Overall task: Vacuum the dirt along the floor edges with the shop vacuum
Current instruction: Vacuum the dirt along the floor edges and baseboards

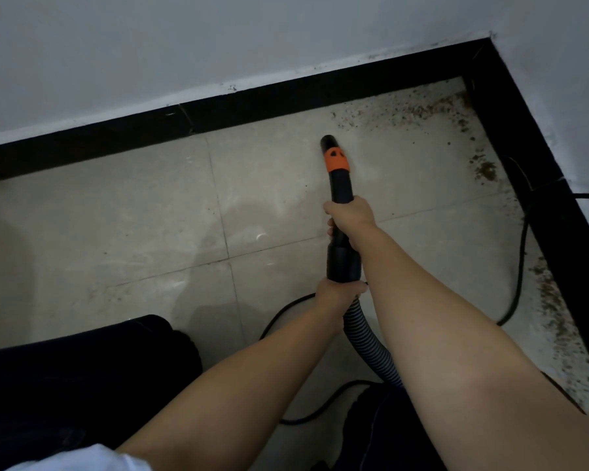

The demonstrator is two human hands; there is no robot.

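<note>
Both hands on the vacuum wand, nozzle down on the tile near the corner.

Right hand (351, 219) wraps the black wand (341, 185) below its orange collar (336, 160); left hand (337, 291) grips where the wand meets the ribbed hose (368, 341). Nozzle tip (329, 142) sits on pale floor tile (150, 215), just short of the black baseboard (252, 103). Brown dirt (422, 112) lies scattered in the corner and along the right-hand edge, apart from the tip. Black cord (517, 266) loops over the floor.

- I can read no text, brand or number anywhere.
- The orange collar (336, 159) on the nozzle (340, 185) bears only dark unreadable marks.
</note>
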